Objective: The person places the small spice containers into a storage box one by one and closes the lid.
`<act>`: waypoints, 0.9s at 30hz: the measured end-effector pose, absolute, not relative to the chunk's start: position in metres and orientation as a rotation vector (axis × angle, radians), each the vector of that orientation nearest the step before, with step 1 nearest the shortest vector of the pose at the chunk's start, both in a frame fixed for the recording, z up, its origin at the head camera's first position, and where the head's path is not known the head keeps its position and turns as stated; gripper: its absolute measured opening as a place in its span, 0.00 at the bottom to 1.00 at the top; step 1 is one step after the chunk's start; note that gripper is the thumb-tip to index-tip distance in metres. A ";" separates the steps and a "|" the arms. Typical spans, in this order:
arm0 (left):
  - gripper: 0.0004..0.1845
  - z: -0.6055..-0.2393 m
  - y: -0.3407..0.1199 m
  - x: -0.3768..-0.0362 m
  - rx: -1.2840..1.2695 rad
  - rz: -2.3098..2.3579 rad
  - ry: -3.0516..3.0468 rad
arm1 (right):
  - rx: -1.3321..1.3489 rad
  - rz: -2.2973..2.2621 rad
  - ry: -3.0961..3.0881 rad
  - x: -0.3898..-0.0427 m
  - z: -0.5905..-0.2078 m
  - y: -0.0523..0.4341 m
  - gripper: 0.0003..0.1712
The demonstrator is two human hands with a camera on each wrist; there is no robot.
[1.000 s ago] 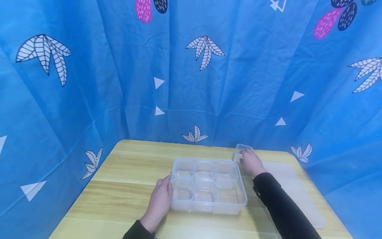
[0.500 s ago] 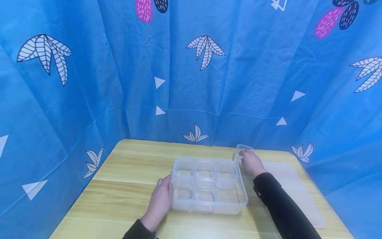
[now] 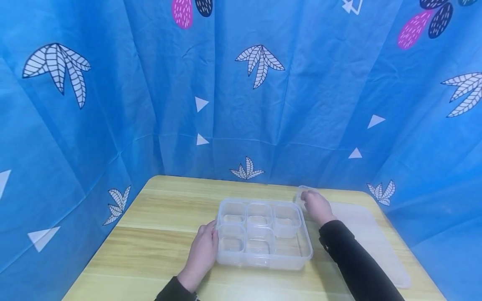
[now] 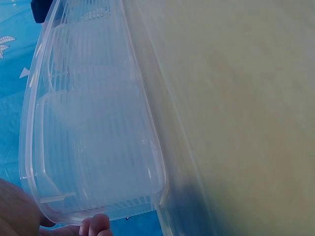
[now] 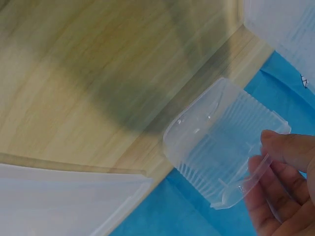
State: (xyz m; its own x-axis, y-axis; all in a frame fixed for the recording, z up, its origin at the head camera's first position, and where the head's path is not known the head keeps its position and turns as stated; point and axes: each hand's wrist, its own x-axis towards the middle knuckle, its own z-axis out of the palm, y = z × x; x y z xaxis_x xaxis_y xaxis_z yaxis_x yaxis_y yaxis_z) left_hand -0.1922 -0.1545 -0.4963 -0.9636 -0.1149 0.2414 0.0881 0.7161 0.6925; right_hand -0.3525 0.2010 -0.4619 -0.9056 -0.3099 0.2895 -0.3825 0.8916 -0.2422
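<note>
Blue cloth with white leaves, white triangles and pink spots hangs all around a wooden table. Nearest on the table, the left hand rests against the left end of a big clear box. Its fingers lie along the box wall and its thumb touches the rim at the top. They look only loosely bent, and the left wrist view shows just fingertips at the box corner. Five small clear tubs sit inside the box, three in the far row and two in the near row. The near right spot in the box has no tub in it. A flat clear lid lies on the table to the right of the box, partly under the dark sleeve. Farther back, just past the far right corner of the box, the right hand pinches one more small cup by its rim, with fingers on both sides of the rim. That cup is tipped on its side and sits close to the far edge of the table.
</note>
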 end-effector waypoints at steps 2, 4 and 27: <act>0.22 -0.496 -0.154 -0.192 0.023 -1.094 -2.657 | 0.528 0.427 -2.821 -0.351 -0.462 0.201 0.14; 0.22 -0.496 -0.154 -0.192 0.024 -1.094 -2.657 | 0.538 0.419 -2.821 -0.350 -0.461 0.202 0.14; 0.22 -0.498 -0.154 -0.192 0.007 -1.093 -2.659 | 0.753 0.359 -2.699 -0.337 -0.446 0.216 0.11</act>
State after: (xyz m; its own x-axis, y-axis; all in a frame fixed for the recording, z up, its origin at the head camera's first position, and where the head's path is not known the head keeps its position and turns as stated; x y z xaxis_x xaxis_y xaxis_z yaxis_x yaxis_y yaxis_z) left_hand -0.1920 -0.1542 -0.4980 -0.9648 -0.1044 0.2414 0.0956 0.7159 0.6916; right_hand -0.3373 0.2159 -0.4462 -0.8119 -0.4568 0.3635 -0.5359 0.8301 -0.1538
